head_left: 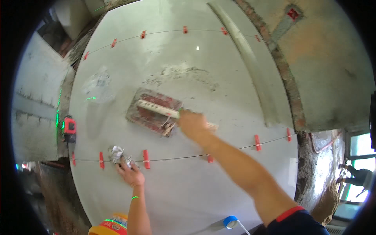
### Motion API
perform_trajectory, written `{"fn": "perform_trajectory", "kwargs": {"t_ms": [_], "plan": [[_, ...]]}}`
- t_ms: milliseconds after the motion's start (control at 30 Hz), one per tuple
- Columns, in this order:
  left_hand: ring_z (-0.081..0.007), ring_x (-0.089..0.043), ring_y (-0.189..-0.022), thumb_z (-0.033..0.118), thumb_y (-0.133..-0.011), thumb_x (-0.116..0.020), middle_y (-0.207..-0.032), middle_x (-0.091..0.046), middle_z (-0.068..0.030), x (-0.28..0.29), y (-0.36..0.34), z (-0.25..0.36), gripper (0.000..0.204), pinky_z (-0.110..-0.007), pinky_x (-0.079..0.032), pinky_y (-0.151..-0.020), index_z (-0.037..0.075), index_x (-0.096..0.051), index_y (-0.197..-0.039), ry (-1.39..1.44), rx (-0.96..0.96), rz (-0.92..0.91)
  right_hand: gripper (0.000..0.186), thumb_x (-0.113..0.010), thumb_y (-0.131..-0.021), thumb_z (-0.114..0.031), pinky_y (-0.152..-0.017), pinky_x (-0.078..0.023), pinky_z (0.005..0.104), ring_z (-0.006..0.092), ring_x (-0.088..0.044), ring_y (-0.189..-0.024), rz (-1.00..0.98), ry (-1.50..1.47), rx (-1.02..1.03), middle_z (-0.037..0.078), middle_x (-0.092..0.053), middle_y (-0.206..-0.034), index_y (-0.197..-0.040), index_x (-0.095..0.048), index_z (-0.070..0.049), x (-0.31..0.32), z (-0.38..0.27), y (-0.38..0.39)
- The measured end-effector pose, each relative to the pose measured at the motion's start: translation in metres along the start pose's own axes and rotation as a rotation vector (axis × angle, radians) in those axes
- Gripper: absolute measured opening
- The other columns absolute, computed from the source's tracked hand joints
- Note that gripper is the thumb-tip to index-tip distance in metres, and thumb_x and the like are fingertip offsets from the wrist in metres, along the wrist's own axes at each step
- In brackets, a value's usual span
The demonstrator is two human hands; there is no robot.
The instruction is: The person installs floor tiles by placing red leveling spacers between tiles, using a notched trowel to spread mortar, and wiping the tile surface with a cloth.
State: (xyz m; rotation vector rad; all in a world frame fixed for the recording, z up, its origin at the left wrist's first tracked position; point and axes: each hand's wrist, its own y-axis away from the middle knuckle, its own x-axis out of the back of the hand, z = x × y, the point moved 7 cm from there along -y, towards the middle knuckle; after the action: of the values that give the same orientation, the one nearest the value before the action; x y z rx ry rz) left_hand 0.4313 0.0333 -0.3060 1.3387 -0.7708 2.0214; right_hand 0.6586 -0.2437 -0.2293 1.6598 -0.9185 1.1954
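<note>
Handle, pale and perforated, fills your closed right hand, crossing that grimy reddish block over the tiles; your left hand, half-curled, touches a silvery wad between red clips, grip unclear!

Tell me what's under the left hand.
Crumpled silvery material shows at the fingertip end of the left hand, with pale tile around them. Whatever lies directly beneath the hand is covered and cannot be seen.

The right-hand window glares white, pale tiles gleam, and edges bend toward a black rim.
</note>
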Motion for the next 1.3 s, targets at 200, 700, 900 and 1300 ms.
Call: {"fn": "perform_trajectory", "kwargs": {"t_ms": [200, 700, 900, 1300], "plan": [[-0.0437, -0.037, -0.134, 0.031, -0.096, -0.053, -0.145, -0.034, -0.0275, 0.019, -0.010, -0.008, 0.054, -0.050, -0.036, -0.109, 0.012, -0.042, -0.146, -0.022, 0.019, -0.041, 0.052, -0.057, -0.091, -0.053, -0.074, -0.051, 0.0478, 0.0388, -0.068, -0.083, -0.099, -0.283, -0.239, 0.019, -0.070, -0.087, -0.101, -0.067, -0.003, 0.068, 0.090, 0.112], [-0.0466, -0.037, -0.131, 0.029, -0.093, -0.056, -0.145, -0.033, -0.0293, 0.009, -0.001, 0.009, 0.057, -0.052, -0.034, -0.110, 0.008, -0.043, -0.145, 0.063, -0.056, 0.008, 0.046, -0.075, -0.082, -0.027, -0.091, -0.050, 0.0476, 0.0436, -0.061, -0.106, 0.013, -0.311, -0.188, 0.022, -0.064, -0.113, -0.117, -0.063, 0.000, -0.011, 0.244, 0.376], [-0.0460, -0.038, -0.128, 0.031, -0.091, -0.059, -0.141, -0.035, -0.0281, 0.008, -0.006, 0.001, 0.056, -0.054, -0.034, -0.108, 0.007, -0.050, -0.140, 0.060, -0.088, 0.102, 0.065, -0.051, -0.099, -0.041, -0.121, -0.020, 0.0437, 0.0344, -0.021, -0.149, 0.223, -0.286, -0.400, 0.016, -0.028, -0.160, -0.151, -0.034, -0.005, -0.053, 0.232, 0.098], [-0.0448, -0.029, -0.142, 0.042, -0.089, -0.062, -0.149, -0.036, -0.0318, -0.063, -0.171, 0.131, 0.077, -0.049, -0.020, -0.119, -0.004, -0.037, -0.145, 0.090, -0.316, -0.166, 0.079, -0.052, -0.094, -0.054, -0.123, -0.012, 0.0499, 0.0268, -0.019, -0.151, 0.341, -0.085, -0.729, 0.010, -0.028, -0.160, -0.153, -0.031, -0.006, -0.063, 0.232, 0.084]]}}
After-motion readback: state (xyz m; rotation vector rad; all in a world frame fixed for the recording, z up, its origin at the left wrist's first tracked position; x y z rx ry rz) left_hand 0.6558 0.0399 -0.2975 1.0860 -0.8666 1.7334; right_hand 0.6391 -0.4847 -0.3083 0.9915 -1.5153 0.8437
